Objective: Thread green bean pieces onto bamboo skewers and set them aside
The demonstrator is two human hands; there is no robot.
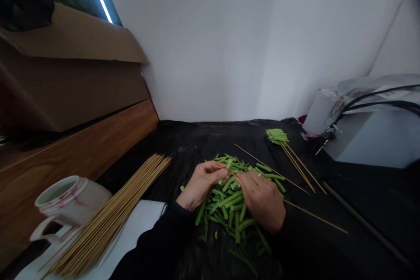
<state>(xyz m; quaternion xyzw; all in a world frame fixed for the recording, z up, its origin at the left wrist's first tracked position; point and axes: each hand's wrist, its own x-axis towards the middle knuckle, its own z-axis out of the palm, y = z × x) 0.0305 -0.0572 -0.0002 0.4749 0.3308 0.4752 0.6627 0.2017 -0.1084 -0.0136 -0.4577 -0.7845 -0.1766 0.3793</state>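
My left hand [201,183] and my right hand [262,199] meet above a heap of cut green bean pieces [228,210]. A thin bamboo skewer [315,215] runs out from under my right hand towards the lower right, and its near end seems to reach my left fingertips. My left fingers pinch the skewer near a bean piece, though the fingers partly hide the grip. Further back lies a skewer loaded with bean pieces [277,136], apart from both hands. Another bare skewer [271,168] lies beside the heap.
A large bundle of bamboo skewers [111,214] lies to the left on a white sheet [141,223], beside a white mug with red marks [70,199]. Black plastic [210,140] covers the table. A cardboard box [65,70] stands left; a dark rod [367,223] and cabled white package [370,113] lie right.
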